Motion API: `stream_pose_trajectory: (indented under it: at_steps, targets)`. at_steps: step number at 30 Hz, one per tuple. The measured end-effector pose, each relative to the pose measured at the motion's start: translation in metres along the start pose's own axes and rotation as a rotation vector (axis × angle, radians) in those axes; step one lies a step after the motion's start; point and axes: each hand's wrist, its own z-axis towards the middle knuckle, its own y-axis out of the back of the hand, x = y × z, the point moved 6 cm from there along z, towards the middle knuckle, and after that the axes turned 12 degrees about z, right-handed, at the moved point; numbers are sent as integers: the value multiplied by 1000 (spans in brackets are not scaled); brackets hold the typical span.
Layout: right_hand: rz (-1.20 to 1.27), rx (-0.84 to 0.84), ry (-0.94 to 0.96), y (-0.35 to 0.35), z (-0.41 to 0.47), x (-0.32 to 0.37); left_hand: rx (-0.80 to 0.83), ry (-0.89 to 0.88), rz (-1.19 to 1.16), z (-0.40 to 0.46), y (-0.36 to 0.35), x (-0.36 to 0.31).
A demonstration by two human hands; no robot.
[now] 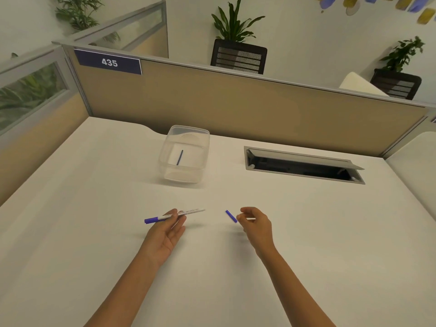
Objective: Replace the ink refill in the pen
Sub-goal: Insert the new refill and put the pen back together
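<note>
The left hand [165, 232] pinches the pen [174, 215] at mid-barrel, level above the desk [70, 232]. The right hand [256, 224] grips a small blue piece [231, 216] at its fingertips, apart from the pen. Behind, a refill [179, 157] lies in a clear tub [185, 154].

Single head-worn wide-angle view, looking forward and steeply down from above the near edge of a white desk [70, 232]. Both forearms enter from the bottom edge, the left hand [165, 232] and right hand [256, 224] near the frame's centre. The partition [236, 102] crosses the upper half; straight edges bow toward the margins.
</note>
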Motion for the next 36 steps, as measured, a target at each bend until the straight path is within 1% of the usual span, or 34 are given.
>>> stream_pose_trajectory:
  at_steps: [3,8,12,16,18,21,28,31,36]
  targets:
    - [-120,-17,-1,3,11,-26,-32,-24,147,6,11,3]
    - [-293,2,73,-2,19,-42,-30,-16,240,12,18,13]
    - [-363,-4,85,-8,18,-45,-20,-13,219,16,19,14]
    - [-390,-60,72,-14,17,-46,-12,-14,197,15,21,14]
    - [-341,-86,56,-14,15,-45,-12,-12,193,14,22,14]
    - [-130,-84,20,-11,6,-42,-9,-6,177,12,22,14]
    - [237,47,-137,-20,-39,-38,-39,-2,122,6,20,15]
    - [393,70,-185,-25,-50,-28,-26,17,79,0,15,20]
    - [510,82,-208,-26,-56,-5,29,15,12,-13,-5,20]
